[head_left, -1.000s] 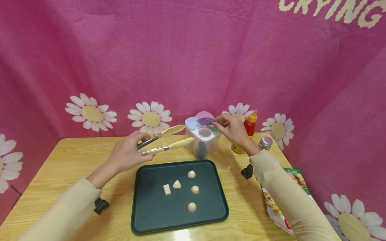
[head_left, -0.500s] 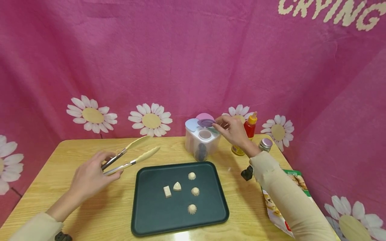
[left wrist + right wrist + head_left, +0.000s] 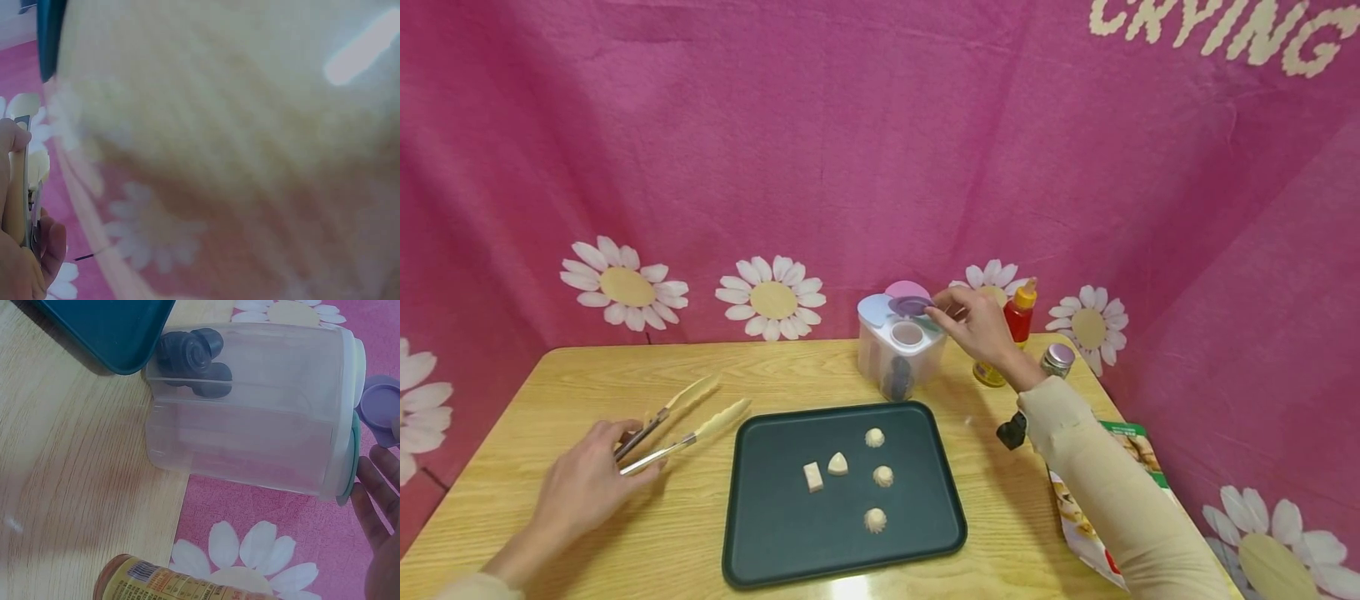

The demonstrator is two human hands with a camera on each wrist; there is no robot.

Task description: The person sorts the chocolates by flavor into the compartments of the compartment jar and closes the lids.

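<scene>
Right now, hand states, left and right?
Left hand: grips the tongs on the table.
Right hand: pinches the purple lid of the clear container.

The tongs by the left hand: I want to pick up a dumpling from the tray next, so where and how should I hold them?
Grip the tongs by the metal arms near the hinge, where the left hand lies, coming from the table's near-left. The cream tips splay toward the tray, so that hold probably lets them close.

My left hand (image 3: 583, 487) lies on the wooden worktop (image 3: 790, 379) with the metal tongs (image 3: 679, 425); right of it sits the dark green tray (image 3: 775, 533). Beyond that, under my right hand (image 3: 973, 321), stands the clear plastic container (image 3: 898, 354), the red sauce bottle (image 3: 1019, 312) just behind.
</scene>
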